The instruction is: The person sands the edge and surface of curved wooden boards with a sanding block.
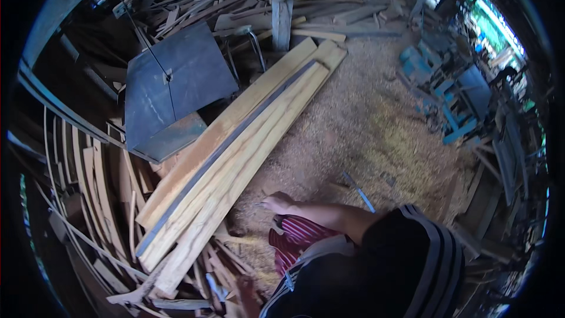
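My right hand (279, 203) is in front of my body, above the sawdust floor, its fingers bent around a small thin item that I cannot make out. To its left lie long wooden planks (247, 159), side by side and partly overlapping. A long dark straight strip (220, 145) rests lengthwise on them. Red striped cloth (304, 232) shows just below the hand. My left hand is out of view.
A bandsaw table (176, 75) with a thin vertical blade stands beyond the planks at left. Blue machines (459, 97) stand at right. Wood offcuts (212, 269) lie at lower left, and a wooden post (282, 9) stands at the back. A blue strip (359, 192) lies on the floor.
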Demonstrator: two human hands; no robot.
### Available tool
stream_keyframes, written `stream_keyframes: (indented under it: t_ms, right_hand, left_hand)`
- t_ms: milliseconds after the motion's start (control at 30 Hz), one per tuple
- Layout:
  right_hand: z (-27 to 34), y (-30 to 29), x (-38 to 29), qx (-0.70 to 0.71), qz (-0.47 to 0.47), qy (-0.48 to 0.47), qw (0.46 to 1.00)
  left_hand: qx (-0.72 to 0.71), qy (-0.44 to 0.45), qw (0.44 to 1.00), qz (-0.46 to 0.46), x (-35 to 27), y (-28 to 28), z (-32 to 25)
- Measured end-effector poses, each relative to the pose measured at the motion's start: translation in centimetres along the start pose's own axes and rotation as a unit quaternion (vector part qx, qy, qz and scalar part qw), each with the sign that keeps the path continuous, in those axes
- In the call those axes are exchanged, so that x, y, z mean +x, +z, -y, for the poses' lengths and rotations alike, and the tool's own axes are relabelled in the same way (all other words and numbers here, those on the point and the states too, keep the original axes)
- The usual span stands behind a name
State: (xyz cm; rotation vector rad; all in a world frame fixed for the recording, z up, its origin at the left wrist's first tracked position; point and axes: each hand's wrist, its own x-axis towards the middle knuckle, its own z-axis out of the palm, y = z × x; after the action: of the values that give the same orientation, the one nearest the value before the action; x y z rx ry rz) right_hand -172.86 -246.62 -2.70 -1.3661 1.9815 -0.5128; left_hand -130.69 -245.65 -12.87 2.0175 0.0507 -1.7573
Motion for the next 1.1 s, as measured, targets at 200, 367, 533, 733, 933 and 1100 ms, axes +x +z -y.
stream_keyframes:
  t_ms: [200,367,533,733,933,1100]
  right_hand:
    - [-20.1,-6.4,-13.8,-0.074,-0.218,0.365,0.902]
    - [-23.1,-8.5,-20.9,0.019,-0.096,0.511,0.854]
    - [-32.6,-10.6,-24.8,-0.011,-0.143,0.527,0.837]
    - [-37.4,-22.4,-12.7,0.027,-0.165,0.384,0.908]
    - [-44.6,-29.6,-0.6,-0.022,-0.036,0.283,0.958]
    - [-51.7,-29.7,9.2,0.014,-0.043,0.302,0.952]
  left_hand:
    - [0.15,0.205,0.912,0.323,1.9,19.9,-10.9]
    - [0.254,0.277,0.884,0.279,-6.9,31.6,-15.2]
    - [0.314,0.211,0.884,0.275,-9.6,45.8,-5.8]
    - [0.432,0.046,0.856,0.279,-12.7,54.8,9.3]
    - [0.59,0.377,0.596,0.393,-15.3,66.8,17.5]
    - [0.668,0.441,0.526,0.288,-6.1,78.2,17.4]
